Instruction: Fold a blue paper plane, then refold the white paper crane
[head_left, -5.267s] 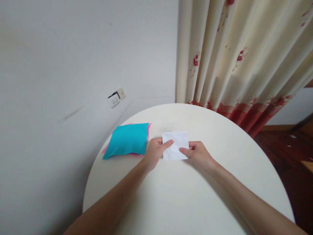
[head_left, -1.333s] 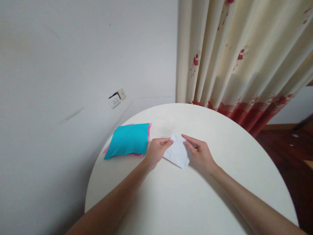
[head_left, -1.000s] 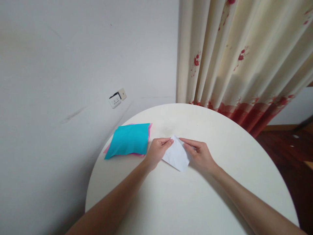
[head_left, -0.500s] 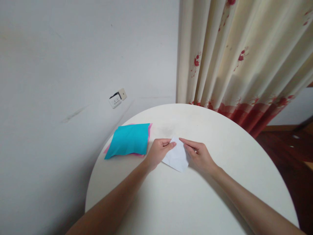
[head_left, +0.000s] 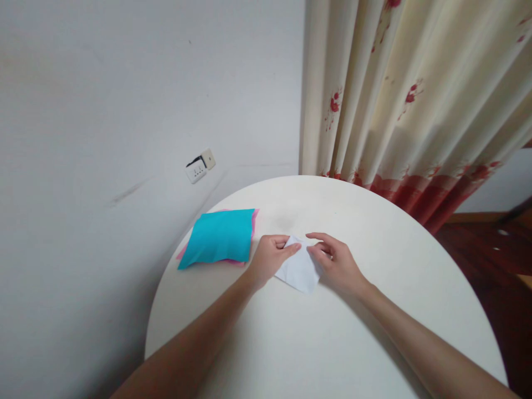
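I see the folded white paper sheet (head_left: 298, 270) lying flat on the round white table (head_left: 332, 343), toward the far left part of its top, turned so one corner points at the near edge. My left hand (head_left: 268, 259) rests on the sheet's left side, thumb and forefinger closed on its upper corner, apparently to pin the sheet against sliding. My right hand (head_left: 337, 264) covers the right side, fingers curled with the tips pressed down on the paper, probably to flatten a crease; I cannot tell whether it pinches an edge. A stack of square turquoise and pink paper sheets (head_left: 218, 237) lies near the table's far left edge, just beside my left hand. A cream curtain with red flower print (head_left: 407, 100) hangs beyond the far edge.
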The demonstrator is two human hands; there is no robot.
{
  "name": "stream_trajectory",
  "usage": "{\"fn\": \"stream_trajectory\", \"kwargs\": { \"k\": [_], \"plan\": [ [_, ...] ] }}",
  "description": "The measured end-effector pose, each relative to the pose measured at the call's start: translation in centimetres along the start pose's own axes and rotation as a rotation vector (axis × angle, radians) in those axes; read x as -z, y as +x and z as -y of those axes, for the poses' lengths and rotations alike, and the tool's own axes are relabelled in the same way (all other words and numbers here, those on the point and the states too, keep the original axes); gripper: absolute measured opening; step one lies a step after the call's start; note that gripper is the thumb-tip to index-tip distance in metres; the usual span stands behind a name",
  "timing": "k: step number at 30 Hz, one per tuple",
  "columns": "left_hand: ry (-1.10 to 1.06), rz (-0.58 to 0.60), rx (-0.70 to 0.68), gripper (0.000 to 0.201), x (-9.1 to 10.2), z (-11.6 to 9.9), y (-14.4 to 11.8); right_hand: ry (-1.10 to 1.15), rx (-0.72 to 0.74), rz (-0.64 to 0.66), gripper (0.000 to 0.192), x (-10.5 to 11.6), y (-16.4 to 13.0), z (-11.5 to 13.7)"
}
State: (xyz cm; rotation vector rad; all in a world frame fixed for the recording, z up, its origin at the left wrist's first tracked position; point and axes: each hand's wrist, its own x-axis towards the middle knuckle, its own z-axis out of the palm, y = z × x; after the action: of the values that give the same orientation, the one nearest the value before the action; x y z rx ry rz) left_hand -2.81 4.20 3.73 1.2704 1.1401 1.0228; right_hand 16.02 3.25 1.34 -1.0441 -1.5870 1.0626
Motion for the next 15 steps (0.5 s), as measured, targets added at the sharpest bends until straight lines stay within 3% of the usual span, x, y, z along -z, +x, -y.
{"fn": "stream_trajectory", "kwargs": {
  "k": [4, 10, 15],
  "plan": [
    [-0.047, -0.081, 0.019, 0.04, 0.01, 0.24, 0.15, 0.037, -0.127, -0.04, 0.03, -0.04, 0.35, -0.08],
    [-0.021, 0.099, 0.076, 0.04, 0.42, 0.54, 0.13, 0.134, -0.184, -0.116, 0.034, 0.24, 0.65, -0.18],
    [-0.014, 0.076, 0.074, 0.038, 0.6, 0.9, 0.3, 0.236, -0.222, -0.074, 0.042, 0.22, 0.69, 0.0]
  ]
}}
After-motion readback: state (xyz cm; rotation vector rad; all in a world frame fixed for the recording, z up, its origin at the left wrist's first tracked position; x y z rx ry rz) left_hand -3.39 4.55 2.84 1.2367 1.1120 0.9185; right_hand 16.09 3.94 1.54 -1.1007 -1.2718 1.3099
